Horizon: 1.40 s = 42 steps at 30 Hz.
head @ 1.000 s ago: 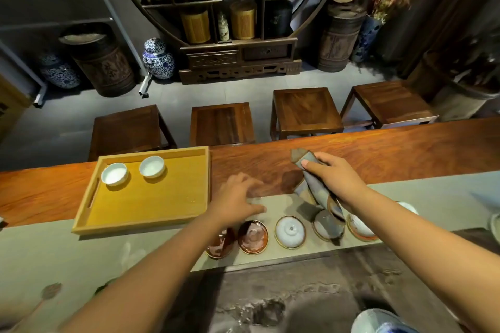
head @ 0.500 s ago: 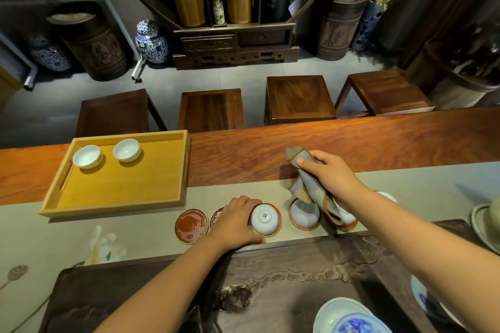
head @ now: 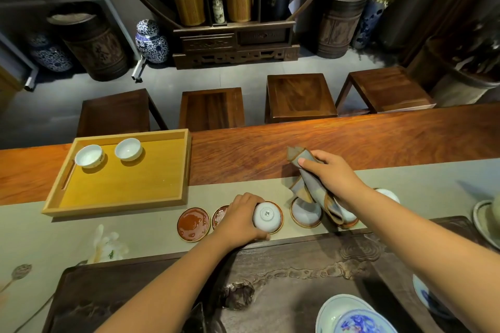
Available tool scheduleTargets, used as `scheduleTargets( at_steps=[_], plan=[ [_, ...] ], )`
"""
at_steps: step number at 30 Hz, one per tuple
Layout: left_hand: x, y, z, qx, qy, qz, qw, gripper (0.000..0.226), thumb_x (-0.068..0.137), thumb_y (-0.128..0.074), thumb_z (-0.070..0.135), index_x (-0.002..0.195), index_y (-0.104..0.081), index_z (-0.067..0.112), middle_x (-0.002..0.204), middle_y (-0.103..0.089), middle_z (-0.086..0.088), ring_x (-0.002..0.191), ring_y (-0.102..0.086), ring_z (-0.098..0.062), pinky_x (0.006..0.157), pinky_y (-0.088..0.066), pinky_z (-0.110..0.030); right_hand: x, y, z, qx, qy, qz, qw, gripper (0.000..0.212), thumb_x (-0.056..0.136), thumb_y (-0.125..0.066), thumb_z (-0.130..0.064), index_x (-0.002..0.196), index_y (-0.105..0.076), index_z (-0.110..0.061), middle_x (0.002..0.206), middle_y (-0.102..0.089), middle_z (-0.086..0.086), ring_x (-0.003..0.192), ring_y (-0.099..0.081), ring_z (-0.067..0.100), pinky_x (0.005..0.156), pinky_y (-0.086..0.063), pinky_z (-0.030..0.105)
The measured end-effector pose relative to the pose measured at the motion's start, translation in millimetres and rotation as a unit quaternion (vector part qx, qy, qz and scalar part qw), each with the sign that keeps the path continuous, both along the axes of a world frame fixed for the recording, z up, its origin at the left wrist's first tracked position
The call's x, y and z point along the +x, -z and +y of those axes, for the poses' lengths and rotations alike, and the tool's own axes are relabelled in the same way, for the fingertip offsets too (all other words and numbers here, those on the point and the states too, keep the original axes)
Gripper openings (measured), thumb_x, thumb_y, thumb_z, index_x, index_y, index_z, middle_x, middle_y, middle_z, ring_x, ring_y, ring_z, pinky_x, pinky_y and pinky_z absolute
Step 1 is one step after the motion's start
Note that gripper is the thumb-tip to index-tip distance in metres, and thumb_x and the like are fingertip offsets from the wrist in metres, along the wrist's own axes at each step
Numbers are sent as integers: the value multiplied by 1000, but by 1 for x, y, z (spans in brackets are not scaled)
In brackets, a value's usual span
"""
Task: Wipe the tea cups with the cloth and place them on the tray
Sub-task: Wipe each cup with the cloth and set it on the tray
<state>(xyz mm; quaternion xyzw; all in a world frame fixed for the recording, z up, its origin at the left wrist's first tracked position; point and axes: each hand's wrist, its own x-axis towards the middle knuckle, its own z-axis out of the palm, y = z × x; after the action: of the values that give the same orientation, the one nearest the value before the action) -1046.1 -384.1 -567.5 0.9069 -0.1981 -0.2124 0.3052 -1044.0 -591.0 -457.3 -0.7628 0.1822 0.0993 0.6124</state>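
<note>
I saw a yellow tray [head: 121,192] at left holding two white cups [head: 89,156]. Red-brown glazed coasters [head: 193,224] had gold rims. The cloth [head: 311,186] was grey, edged in tan. A blue-and-white patterned jar [head: 151,42] stood upper left.

Over the past second, the left hand [head: 240,220] came down from the runner beside the tray onto an upturned cup [head: 266,217] on its saucer [head: 278,220] and closed its fingers around it. The view also tipped down and nearer, bringing the dark carved tea board [head: 270,278] into sight.
</note>
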Motion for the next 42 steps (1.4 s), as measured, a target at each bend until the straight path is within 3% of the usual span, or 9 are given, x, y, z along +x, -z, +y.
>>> scheduleTargets(
  at_steps=[10, 13, 15, 21, 26, 30, 34, 37, 42],
  plan=[
    [1, -21, -2, -47, -39, 45, 997, 74, 55, -84, 27, 119, -48, 23, 110, -45, 11, 107, -39, -12, 86, -35, -27, -4, 2, 3, 21, -1, -6, 1000, 17, 89, -59, -18, 100, -67, -8, 91, -68, 10, 79, -61, 19, 69, -47, 27],
    [0, -32, -2, -72, -55, 63, 994, 66, 59, -83, 28, 114, -46, 26, 107, -43, 10, 107, -42, -14, 87, -39, -30, -6, 6, 5, 26, -9, -8, 1000, 8, 89, -59, -17, 88, -68, -15, 78, -67, 1, 64, -63, 5, 55, -47, 15],
    [1, -40, -3, -100, -73, 89, 988, 62, 61, -82, 27, 109, -43, 29, 111, -44, 6, 103, -47, -16, 79, -43, -28, -8, 9, 7, 26, -19, -13, 999, 9, 88, -60, -16, 85, -68, -15, 76, -67, 0, 58, -62, 0, 50, -46, 11],
    [9, -66, -2, -172, -113, 110, 972, 60, 61, -81, 20, 106, -42, 30, 105, -48, 15, 87, -52, -3, 62, -40, -18, -9, 6, 21, 9, -90, -35, 995, 28, 89, -59, -20, 95, -64, 7, 84, -63, 19, 79, -55, 12, 64, -44, 16],
    [16, -84, 2, -211, -139, 99, 962, 62, 55, -83, 29, 105, -47, 37, 103, -56, 18, 88, -54, 4, 63, -41, -13, -9, -6, 33, 48, -133, -52, 989, 18, 89, -59, -21, 97, -72, -12, 90, -71, -6, 78, -62, -4, 67, -47, 7],
    [20, -97, 7, -215, -139, 59, 965, 63, 54, -85, 37, 108, -51, 37, 108, -57, 18, 97, -54, -1, 75, -44, -22, -7, -11, 35, 74, -108, -75, 989, 15, 87, -61, -19, 93, -72, -27, 92, -74, -10, 85, -66, -2, 71, -50, 9],
    [23, -110, 11, -235, -133, 42, 962, 59, 53, -86, 37, 99, -51, 46, 107, -58, 20, 100, -55, -1, 84, -48, -24, -6, -14, 35, 117, -86, -93, 985, 18, 87, -60, -15, 92, -74, -25, 96, -75, -4, 91, -68, 8, 76, -53, 17],
    [23, -114, 12, -238, -130, 39, 962, 59, 52, -87, 37, 98, -51, 46, 108, -58, 19, 101, -56, -1, 86, -49, -25, -4, -16, 36, 85, -76, -113, 987, 16, 85, -63, -16, 88, -74, -26, 96, -74, -4, 91, -67, 8, 81, -52, 22],
    [22, -116, 11, -240, -126, 29, 962, 61, 52, -87, 38, 102, -53, 42, 108, -58, 19, 101, -55, 0, 86, -48, -24, -1, -21, 38, 25, -68, -138, 988, 17, 83, -64, -15, 75, -72, -29, 72, -69, -19, 70, -60, -7, 64, -44, 8]
  ],
)
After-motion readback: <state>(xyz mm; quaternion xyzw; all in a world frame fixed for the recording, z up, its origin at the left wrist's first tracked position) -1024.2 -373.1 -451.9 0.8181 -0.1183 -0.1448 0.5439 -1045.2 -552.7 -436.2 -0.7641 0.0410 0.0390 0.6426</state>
